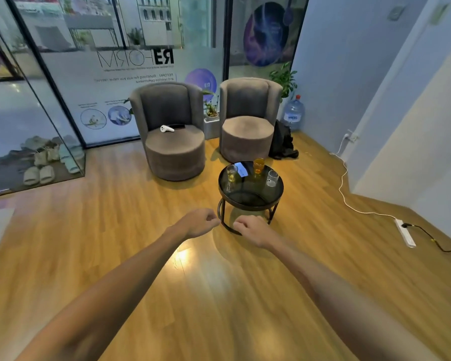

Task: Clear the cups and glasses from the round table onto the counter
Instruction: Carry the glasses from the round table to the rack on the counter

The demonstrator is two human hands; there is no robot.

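— Three vessels on the round table (250, 198): glass with yellow liquid (231, 173) far left, amber cup (258, 165) far, clear glass (272, 178) right.
— Hands? Left hand (202, 222) and right hand (250, 227) — fingers curled, holding nothing, near the table.

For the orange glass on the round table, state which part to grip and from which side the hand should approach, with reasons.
Grip the orange glass around its side wall, probably coming from above and the near side with the right hand. It stands upright at the far rim of the round table, with open space between the two other glasses.
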